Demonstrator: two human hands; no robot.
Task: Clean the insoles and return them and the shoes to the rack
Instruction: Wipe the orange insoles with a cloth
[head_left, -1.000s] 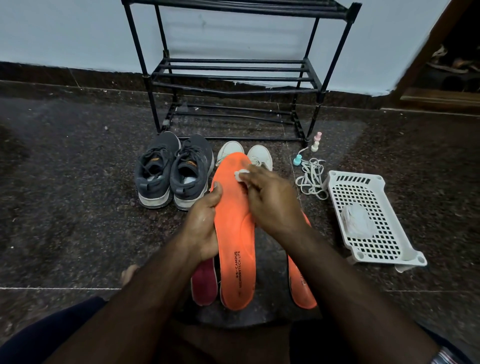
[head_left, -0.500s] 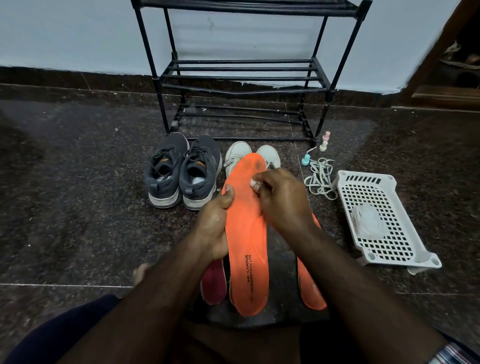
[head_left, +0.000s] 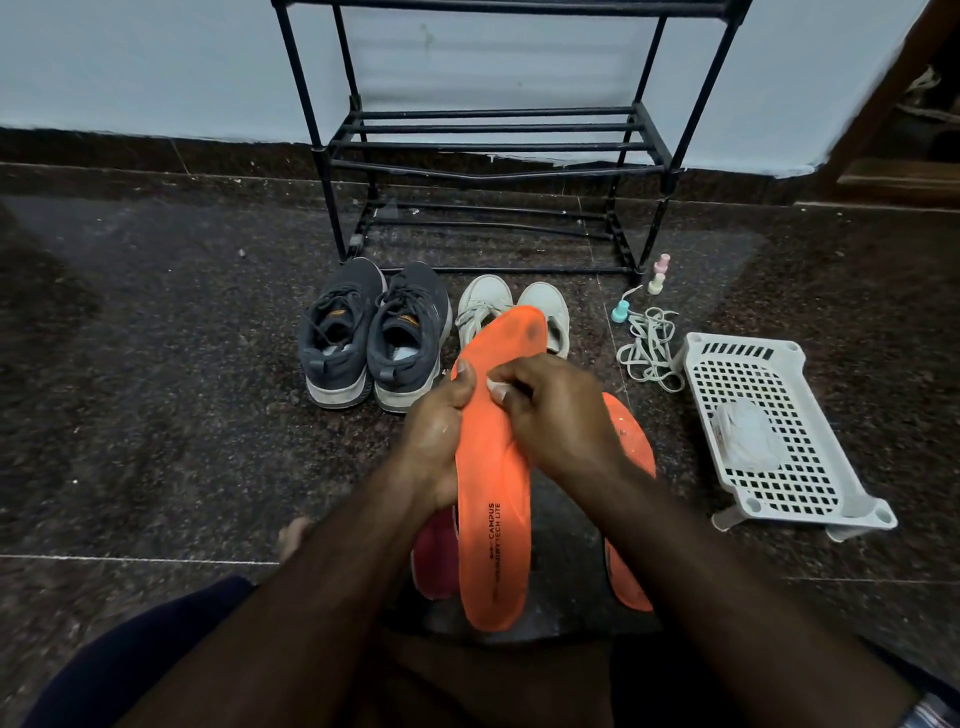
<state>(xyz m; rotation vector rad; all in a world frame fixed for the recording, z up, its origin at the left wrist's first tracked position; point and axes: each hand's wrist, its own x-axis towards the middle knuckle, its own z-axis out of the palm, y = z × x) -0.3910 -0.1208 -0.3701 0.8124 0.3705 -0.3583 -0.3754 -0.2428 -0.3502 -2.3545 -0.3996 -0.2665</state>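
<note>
Head view: the left hand (head_left: 434, 441) grips the long orange foam insole (head_left: 493, 499) along its left edge, thumb curled over the top face, holding it tilted with its toe toward the rack; the right hand (head_left: 550, 415) pinches a small white wipe (head_left: 493, 387), mostly hidden under the fingers, against the upper part of that insole. The step in hand looks like wiping, and a dark smudge (head_left: 531, 328) near the toe is not yet cleared, so it seems best to keep the left grip firm, stop the foam bending, press the wipe flat and work in short strokes up to that mark, then down toward the printed heel. Counted: 1 black metal shoe rack (head_left: 498, 148) with nothing on the tiers that show; 2 dark grey laced trainers (head_left: 374, 332) side by side on the dark speckled stone floor (head_left: 156, 364), just in front of it; 2 white trainers (head_left: 511, 306) beside them, partly behind the held insole; 3 insoles visible, the held one, 1 more orange insole (head_left: 631, 467) lying under the right forearm, and 1 dark pink insole (head_left: 436, 556) under the left wrist; 1 loose tangle of white laces (head_left: 649, 348); 3 small pastel bottles (head_left: 657, 275); 1 white perforated plastic basket (head_left: 779, 441) holding a crumpled white wad (head_left: 745, 434)
</note>
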